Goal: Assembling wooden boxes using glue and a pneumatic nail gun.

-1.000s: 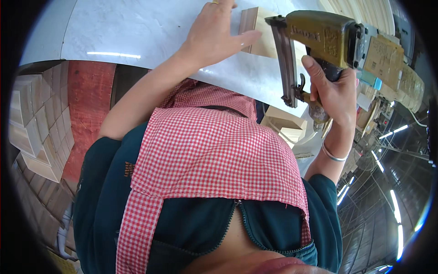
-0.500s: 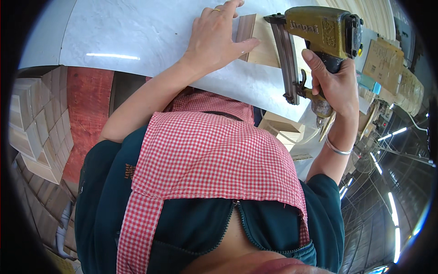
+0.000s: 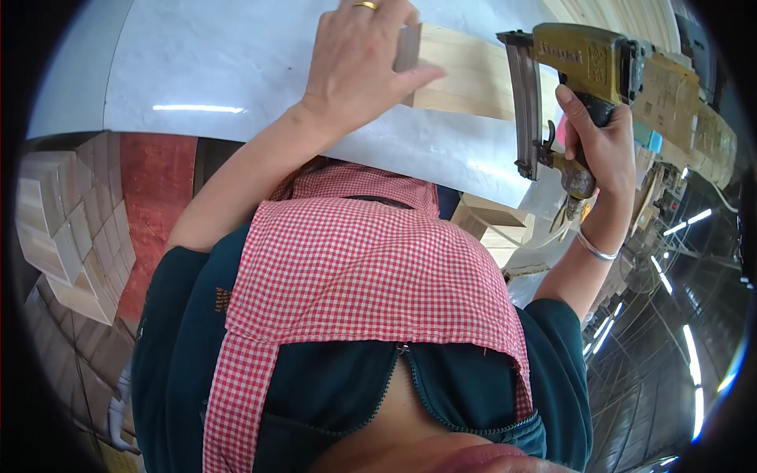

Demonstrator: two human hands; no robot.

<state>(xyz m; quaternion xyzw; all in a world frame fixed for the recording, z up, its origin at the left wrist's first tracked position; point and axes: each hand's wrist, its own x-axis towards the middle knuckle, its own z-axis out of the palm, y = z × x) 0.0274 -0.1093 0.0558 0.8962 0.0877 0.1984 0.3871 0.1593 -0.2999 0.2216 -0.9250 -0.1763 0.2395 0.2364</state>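
Nail gun (image 3: 583,63) shifted right, uncovering more of the wooden piece (image 3: 467,72) beside the left fingers (image 3: 421,78).
Stacked wooden boxes (image 3: 71,221) stand well left of the left fingers, with a red panel (image 3: 158,201) nearer them. Those fingers are spread, the thumb overlapping the piece's left end; whether they grip it, I cannot tell. The wooden piece lies on the pale desk (image 3: 236,55), stretching right from them. Farther right, the right fingers (image 3: 578,113) wrap the nail gun's handle (image 3: 597,110), its long magazine (image 3: 526,110) just to their left.
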